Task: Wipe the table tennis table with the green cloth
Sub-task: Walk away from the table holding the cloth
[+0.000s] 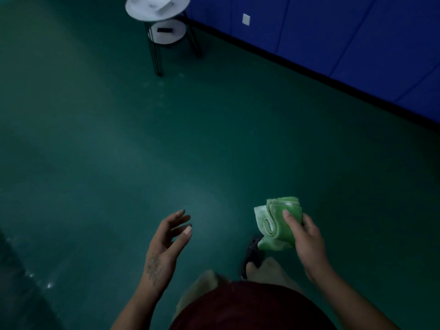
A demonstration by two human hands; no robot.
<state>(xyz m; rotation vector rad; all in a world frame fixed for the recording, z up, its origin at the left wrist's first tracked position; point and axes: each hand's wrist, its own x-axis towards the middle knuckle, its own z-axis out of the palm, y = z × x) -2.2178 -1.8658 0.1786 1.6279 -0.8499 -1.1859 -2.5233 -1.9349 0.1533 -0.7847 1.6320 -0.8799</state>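
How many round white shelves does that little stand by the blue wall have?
2. The upper shelf is at the picture's top edge, holding a white object; the lower shelf sits right beneath it, holding a small dark object. None appears hidden.

Two hands of yours in shot: left hand [164, 248], right hand [307, 241]. One green cloth [276, 225]. One round side table [140, 10], two white tiers: top plus lower shelf [171, 38]. One white object [160, 3] up top, one dark block [164, 30] below. One wall plate [246, 19]. One dark sandal [252, 251] showing. Blue wall panels [333, 32]: several, exact count unclear.
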